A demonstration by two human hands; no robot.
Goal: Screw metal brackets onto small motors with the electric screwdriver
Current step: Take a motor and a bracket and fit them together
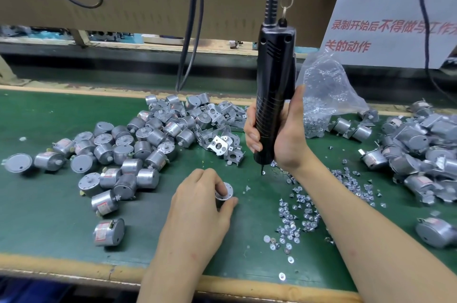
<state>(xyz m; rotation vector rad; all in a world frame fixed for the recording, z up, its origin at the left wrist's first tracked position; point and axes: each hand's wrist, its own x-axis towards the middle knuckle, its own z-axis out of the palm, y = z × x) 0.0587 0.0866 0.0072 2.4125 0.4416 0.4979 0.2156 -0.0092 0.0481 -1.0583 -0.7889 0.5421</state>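
While the left hand point(197, 206) curls its fingers and thumb round a small motor point(224, 193) on the green mat point(49, 216), steadying it near the front edge, the motor's flat, holed face turns upward and slightly right. Its short axis stands nearly upright, seemingly ready to take a bracket. Just to the right lie loose screws point(294, 218), scattered within easy reach. Beyond them the right hand point(282, 137) wraps firmly round the black electric screwdriver point(274, 95). Its long axis is almost vertical, the bit pointing straight down, its tip at or just above one screw, probably to pick it up. Farther back sit a heap of metal brackets point(222, 142), a pile of bare motors point(128, 144) to the left, and a clear bag of screws point(321, 95) to the right.
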